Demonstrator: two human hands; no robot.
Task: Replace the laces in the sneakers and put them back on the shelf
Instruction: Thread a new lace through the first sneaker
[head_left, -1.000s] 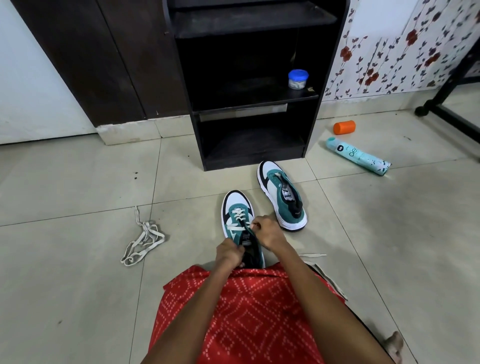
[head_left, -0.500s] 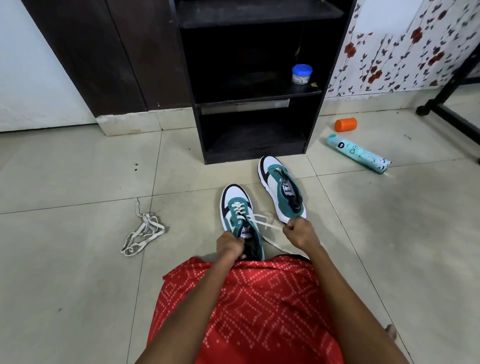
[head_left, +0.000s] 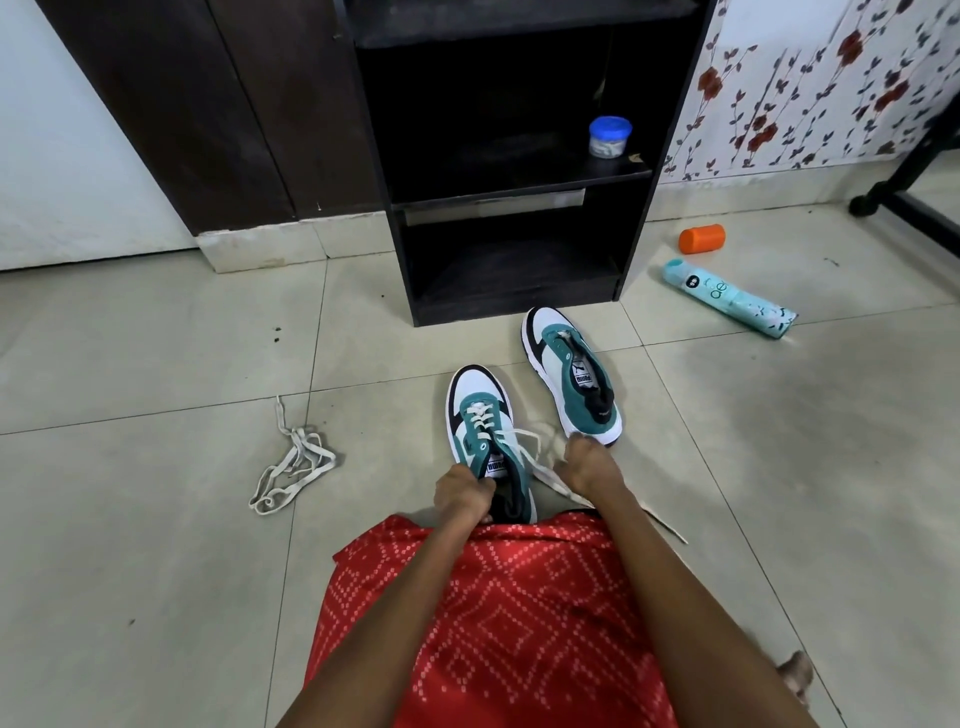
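Two teal, white and black sneakers sit on the tiled floor. The near sneaker (head_left: 480, 415) lies just in front of my lap, its lower eyelets threaded with a white lace (head_left: 524, 441). My left hand (head_left: 462, 493) grips this shoe at its tongue and collar. My right hand (head_left: 589, 462) pinches the lace, stretched out to the shoe's right, with a loose end trailing past my knee. The second sneaker (head_left: 569, 371), without a lace, lies further right. A black shelf unit (head_left: 514, 296) stands behind them. A bundle of spare white laces (head_left: 293, 465) lies on the floor to the left.
A blue-lidded jar (head_left: 609, 136) stands on the shelf's middle board. An orange cap (head_left: 701, 239) and a teal spray can (head_left: 727, 297) lie on the floor at right. A black furniture leg (head_left: 904, 200) is at far right. Red patterned cloth (head_left: 488, 613) covers my lap.
My right hand moved from the sneaker's eyelets out to the right, drawing the lace through and taut. My left hand stayed gripping the shoe.
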